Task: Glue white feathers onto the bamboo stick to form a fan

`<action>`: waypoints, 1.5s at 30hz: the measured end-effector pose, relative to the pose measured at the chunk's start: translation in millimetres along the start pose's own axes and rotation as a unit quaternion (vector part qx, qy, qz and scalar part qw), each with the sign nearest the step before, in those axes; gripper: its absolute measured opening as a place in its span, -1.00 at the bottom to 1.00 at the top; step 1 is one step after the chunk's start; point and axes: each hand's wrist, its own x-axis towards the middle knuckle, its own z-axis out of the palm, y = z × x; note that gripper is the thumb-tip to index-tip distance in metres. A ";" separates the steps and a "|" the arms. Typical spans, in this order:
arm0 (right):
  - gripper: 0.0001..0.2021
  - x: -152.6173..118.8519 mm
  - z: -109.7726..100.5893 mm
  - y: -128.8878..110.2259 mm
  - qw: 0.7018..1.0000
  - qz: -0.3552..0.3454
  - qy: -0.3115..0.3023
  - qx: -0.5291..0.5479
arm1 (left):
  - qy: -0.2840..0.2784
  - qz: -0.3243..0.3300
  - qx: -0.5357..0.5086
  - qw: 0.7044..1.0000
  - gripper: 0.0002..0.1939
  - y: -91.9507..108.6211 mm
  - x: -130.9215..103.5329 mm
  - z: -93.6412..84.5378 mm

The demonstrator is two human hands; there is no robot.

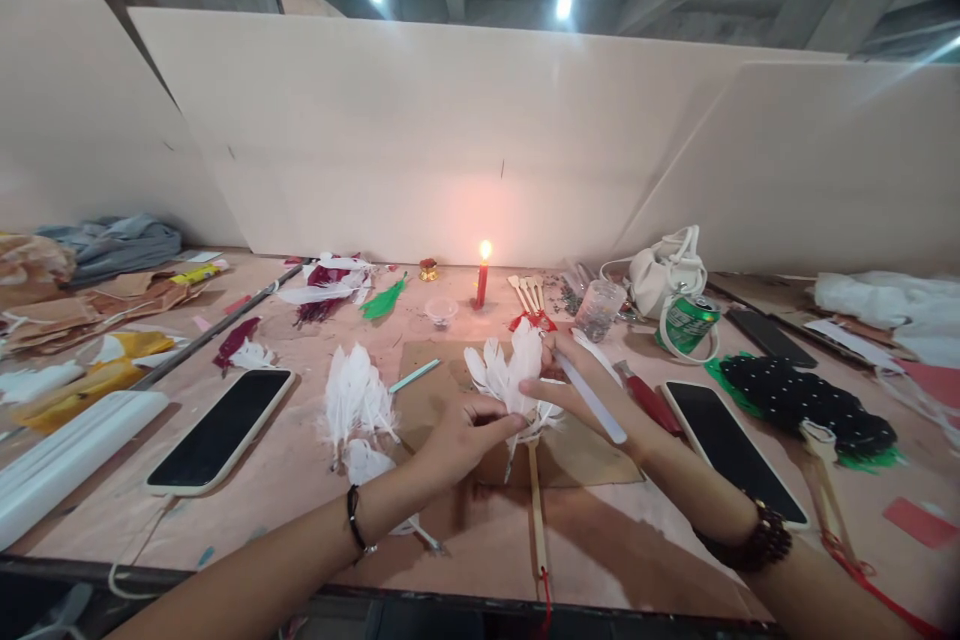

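Observation:
Near the table's front centre, my left hand [466,435] pinches the lower end of a white feather [523,360] between thumb and fingers. My right hand [566,370] reaches over from the right, its thumb side against the feathers. A translucent white glue stick [596,400] slants out of that hand's grip. Beneath the hands is a feather fan, its wooden handle [537,510] pointing towards me with a red cord [546,600] at the end; its upper part is mostly hidden. A brown cardboard sheet [600,465] lies below. More white feathers [358,390] lie left of my hands.
A lit red candle [482,285] stands behind my hands. Phones [223,430] lie on both sides, one [731,450] beside my right forearm. At right are a black dotted fan [806,400], a green can [686,322] and a white bag [664,275]. White boards [450,140] close off the back.

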 end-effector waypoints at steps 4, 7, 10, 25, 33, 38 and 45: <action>-0.56 33.9 -8.0 18.7 0.998 0.037 -0.041 -0.026 | 0.003 0.024 0.022 0.999 -0.57 2.9 1.1 1.1; -0.54 65.0 -20.7 47.6 0.999 0.033 -0.034 -0.007 | 0.066 0.007 0.050 0.997 -0.53 4.3 -1.3 3.0; -0.44 82.1 -33.7 78.4 0.999 0.047 -0.020 -0.001 | 0.082 -0.002 0.144 0.986 -0.47 2.8 -7.6 4.0; -0.49 78.5 -37.3 131.3 0.994 0.078 -0.027 -0.074 | -0.042 0.160 0.414 0.895 -0.28 -9.7 -19.1 8.2; -0.53 78.5 -34.3 140.0 0.994 0.051 -0.021 -0.092 | -0.050 0.176 0.424 0.887 -0.25 -11.2 -18.6 7.1; -0.53 78.8 -32.6 143.2 0.993 0.042 -0.017 -0.110 | -0.064 0.182 0.445 0.875 -0.21 -9.7 -18.9 6.8; -0.57 81.4 -29.3 147.9 0.989 0.028 -0.011 -0.141 | -0.084 0.175 0.469 0.862 -0.28 -2.8 -21.2 9.4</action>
